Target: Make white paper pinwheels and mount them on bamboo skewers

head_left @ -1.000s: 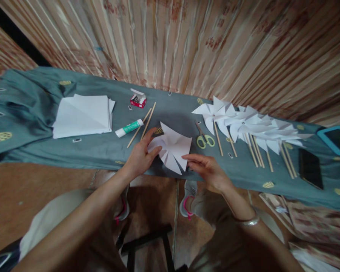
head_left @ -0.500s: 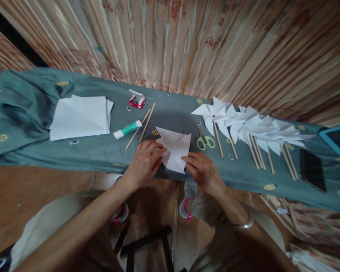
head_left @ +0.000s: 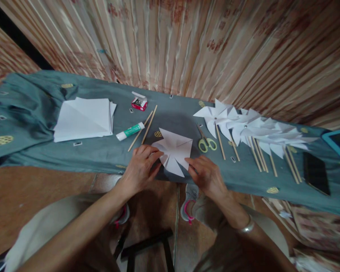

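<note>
A white paper sheet with cut slits [head_left: 174,149] is held between my hands above the near edge of the cloth-covered table. My left hand [head_left: 143,165] pinches its left side with thumb and fingers closed. On the right, my right hand [head_left: 205,173] grips the sheet's right edge between thumb and fingertips. Yellow-green scissors [head_left: 206,144] lie just right of the paper. To the left rest a glue stick [head_left: 130,131] and two thin wooden sticks [head_left: 149,124]. Finished paper pinwheels [head_left: 249,126] on sticks overlap in a row farther right.
A stack of white paper [head_left: 83,119] lies on the left of the green cloth [head_left: 102,153]. Behind the glue stick stands an open red box of small metal pins [head_left: 139,102]. A black phone [head_left: 316,173] and a blue-framed device [head_left: 338,142] lie at the right end.
The paper has turned slightly, and its slit near the front now gapes wider. Both hands keep hold of it. The whole view has shifted a little.
</note>
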Action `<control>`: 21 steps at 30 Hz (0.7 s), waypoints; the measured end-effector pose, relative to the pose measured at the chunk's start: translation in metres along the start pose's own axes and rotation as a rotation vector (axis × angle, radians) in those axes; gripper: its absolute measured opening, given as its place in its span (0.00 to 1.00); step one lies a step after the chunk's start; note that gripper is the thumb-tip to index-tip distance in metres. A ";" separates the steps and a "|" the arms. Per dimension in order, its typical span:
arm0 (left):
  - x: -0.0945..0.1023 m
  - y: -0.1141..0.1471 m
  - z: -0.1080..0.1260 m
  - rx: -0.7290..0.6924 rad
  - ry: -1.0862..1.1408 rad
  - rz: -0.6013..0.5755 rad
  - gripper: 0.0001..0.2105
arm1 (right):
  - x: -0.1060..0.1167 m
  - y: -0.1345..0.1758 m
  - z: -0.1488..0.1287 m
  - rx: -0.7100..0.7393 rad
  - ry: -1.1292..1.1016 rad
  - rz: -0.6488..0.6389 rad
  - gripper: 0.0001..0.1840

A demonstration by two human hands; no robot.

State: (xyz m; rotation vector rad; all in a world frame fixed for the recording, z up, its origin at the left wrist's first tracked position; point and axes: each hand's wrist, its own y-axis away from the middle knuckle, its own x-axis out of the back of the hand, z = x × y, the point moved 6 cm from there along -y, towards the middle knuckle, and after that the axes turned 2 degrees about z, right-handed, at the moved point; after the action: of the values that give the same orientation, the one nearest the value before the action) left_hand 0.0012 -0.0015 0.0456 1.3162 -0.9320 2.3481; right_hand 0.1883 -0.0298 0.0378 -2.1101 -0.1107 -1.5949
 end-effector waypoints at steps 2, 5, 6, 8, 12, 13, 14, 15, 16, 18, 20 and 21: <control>-0.001 0.003 -0.001 -0.006 -0.021 -0.008 0.13 | 0.004 -0.001 -0.002 0.004 0.049 0.034 0.14; -0.002 0.006 -0.003 -0.002 -0.045 -0.006 0.13 | 0.009 -0.004 -0.003 -0.025 0.078 0.076 0.17; -0.002 0.007 -0.004 0.003 -0.050 -0.009 0.12 | 0.009 -0.004 -0.004 -0.023 0.056 0.077 0.18; -0.002 0.007 -0.006 0.009 -0.061 -0.019 0.11 | 0.007 -0.006 -0.009 0.011 -0.036 0.058 0.19; -0.003 0.008 -0.007 0.004 -0.095 -0.027 0.10 | -0.001 -0.008 -0.026 0.097 -0.191 -0.016 0.17; -0.004 0.008 -0.008 0.001 -0.099 -0.022 0.11 | -0.003 -0.009 -0.029 0.110 -0.192 -0.037 0.17; -0.004 0.008 -0.008 -0.002 -0.101 -0.020 0.11 | -0.005 -0.009 -0.032 0.121 -0.185 -0.058 0.16; -0.004 0.008 -0.008 -0.005 -0.101 -0.020 0.11 | -0.008 -0.009 -0.035 0.130 -0.174 -0.078 0.16; -0.005 0.007 -0.008 -0.009 -0.102 -0.021 0.11 | -0.010 -0.009 -0.036 0.139 -0.161 -0.092 0.17; -0.006 0.007 -0.008 -0.018 -0.104 -0.024 0.10 | -0.015 -0.008 -0.037 0.158 -0.138 -0.115 0.19; -0.008 0.007 -0.008 -0.025 -0.104 -0.029 0.09 | -0.019 -0.006 -0.036 0.176 -0.119 -0.131 0.22; -0.009 0.007 -0.007 -0.027 -0.102 -0.030 0.08 | -0.020 -0.004 -0.035 0.183 -0.111 -0.139 0.23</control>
State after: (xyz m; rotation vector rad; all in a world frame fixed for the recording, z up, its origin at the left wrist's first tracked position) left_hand -0.0025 -0.0010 0.0330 1.4415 -0.9627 2.2562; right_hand 0.1494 -0.0363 0.0276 -2.0849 -0.4333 -1.4811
